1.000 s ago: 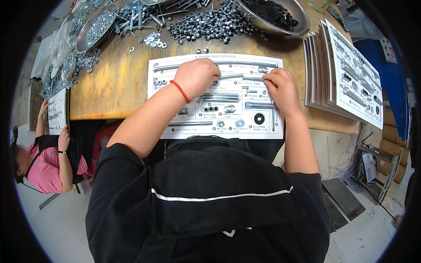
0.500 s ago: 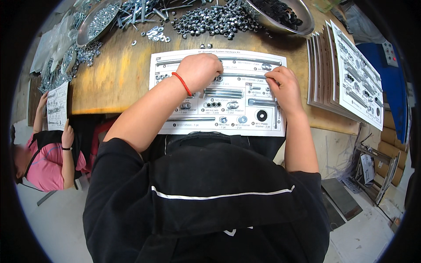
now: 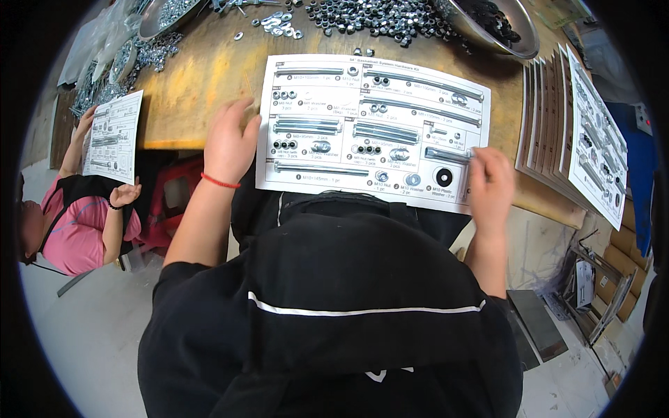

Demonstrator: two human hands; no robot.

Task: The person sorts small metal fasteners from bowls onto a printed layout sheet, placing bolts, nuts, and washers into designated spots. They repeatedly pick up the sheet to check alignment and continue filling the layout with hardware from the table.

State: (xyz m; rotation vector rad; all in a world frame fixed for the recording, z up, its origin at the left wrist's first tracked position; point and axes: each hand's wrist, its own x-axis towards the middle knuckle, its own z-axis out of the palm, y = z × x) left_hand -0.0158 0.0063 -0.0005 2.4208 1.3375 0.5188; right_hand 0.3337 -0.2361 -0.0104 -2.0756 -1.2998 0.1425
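Observation:
A white printed card (image 3: 317,182) lies in front of me at the table's near edge. Long bolts, nuts, washers and a black ring (image 3: 442,177) show on it; which are pictures and which are real pieces I cannot tell. Just off the card's left edge is my left hand (image 3: 233,136), open, with thumb and fingers apart and a red band on its wrist. My right hand (image 3: 492,182) is at the right edge, its slightly blurred fingers bent in beside a short thick bolt (image 3: 447,155). What they pinch, if anything, is hidden.
Loose nuts (image 3: 380,19) and flat washers (image 3: 279,26) lie behind the card. A metal bowl of black parts (image 3: 519,43) stands at the back right. Stacked cards (image 3: 592,153) lean at the right. On the left a co-worker holds a similar card (image 3: 115,139).
My left hand has gone from the card's upper middle to beyond its left edge. My right hand has come down along the right side. One of the co-worker's hands has left their card.

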